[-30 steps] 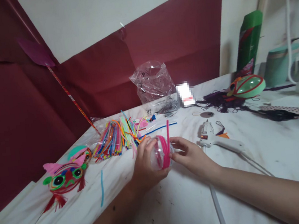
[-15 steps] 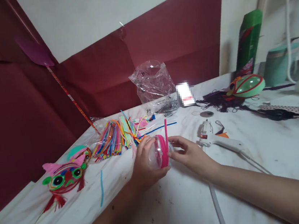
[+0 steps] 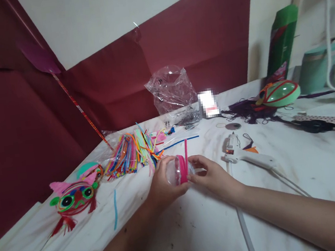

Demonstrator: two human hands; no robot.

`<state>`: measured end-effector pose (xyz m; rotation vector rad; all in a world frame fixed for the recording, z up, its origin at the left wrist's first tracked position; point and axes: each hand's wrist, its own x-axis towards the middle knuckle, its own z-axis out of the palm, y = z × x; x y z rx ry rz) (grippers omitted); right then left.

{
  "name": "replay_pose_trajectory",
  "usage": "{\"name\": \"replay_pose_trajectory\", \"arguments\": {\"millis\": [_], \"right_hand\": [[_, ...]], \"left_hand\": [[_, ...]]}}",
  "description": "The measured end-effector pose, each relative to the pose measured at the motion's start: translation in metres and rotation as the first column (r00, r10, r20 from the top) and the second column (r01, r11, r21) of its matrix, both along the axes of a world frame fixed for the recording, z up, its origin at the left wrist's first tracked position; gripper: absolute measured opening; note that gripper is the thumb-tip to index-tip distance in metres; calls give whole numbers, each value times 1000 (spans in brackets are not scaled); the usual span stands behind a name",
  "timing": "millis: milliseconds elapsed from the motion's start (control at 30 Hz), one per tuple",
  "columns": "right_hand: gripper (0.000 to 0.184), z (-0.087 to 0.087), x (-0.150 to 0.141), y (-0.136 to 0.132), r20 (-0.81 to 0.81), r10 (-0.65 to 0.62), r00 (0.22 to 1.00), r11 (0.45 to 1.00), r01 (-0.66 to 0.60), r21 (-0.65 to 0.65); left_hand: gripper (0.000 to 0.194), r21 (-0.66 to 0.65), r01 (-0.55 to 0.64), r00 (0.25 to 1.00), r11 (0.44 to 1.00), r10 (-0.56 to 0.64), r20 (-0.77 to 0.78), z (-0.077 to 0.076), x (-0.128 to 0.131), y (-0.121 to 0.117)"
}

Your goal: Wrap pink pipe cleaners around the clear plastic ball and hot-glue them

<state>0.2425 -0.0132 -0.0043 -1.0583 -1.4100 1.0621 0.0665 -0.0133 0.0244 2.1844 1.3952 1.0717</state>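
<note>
Clear plastic ball [image 3: 173,173] w/ bright-pink fuzzy strip [image 3: 183,168] wound round, over white marbled tabletop [image 3: 217,233]. L hand [image 3: 161,183] grips ball's L side; R hand [image 3: 207,174] bent at its R, can't tell if pinching. White glue gun [image 3: 246,156] near R hand; multicolour fuzzy-stem bundle [image 3: 128,154] beyond L. Ball's R side partly hidden; white upright block [image 3: 208,103] pixelated.

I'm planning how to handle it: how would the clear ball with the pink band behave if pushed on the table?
The clear ball would probably roll, given its rounded sides. Its shiny, see-through shell suggests thin plastic, so likely light. The pink band wound around it might make rolling uneven.
</note>
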Motion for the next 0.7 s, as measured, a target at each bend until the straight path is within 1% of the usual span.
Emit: {"name": "replay_pose_trajectory", "arguments": {"millis": [100, 167, 267, 433, 700], "right_hand": [[50, 0, 0, 0, 5, 5, 1000, 1000, -5, 7], [49, 1, 0, -1, 9, 9, 1000, 1000, -10, 14], [46, 3, 0, -2, 11, 9, 1000, 999, -9, 31], [44, 5, 2, -1, 2, 8, 1000, 998, -8, 64], [45, 5, 6, 1, 7, 28, 1000, 995, -29, 98]], "left_hand": [[79, -10, 25, 999, 1000, -25, -36, 5, -1, 0], [78, 8, 32, 997, 999, -32, -77, 6, -2, 0], [78, 59, 52, 993, 997, -45, -108, 3, -3, 0], [84, 178, 75, 990, 981, -52, -133, -4, -2, 2], [83, 236, 102, 989, 966, -72, -131, -5, -6, 3]]}}
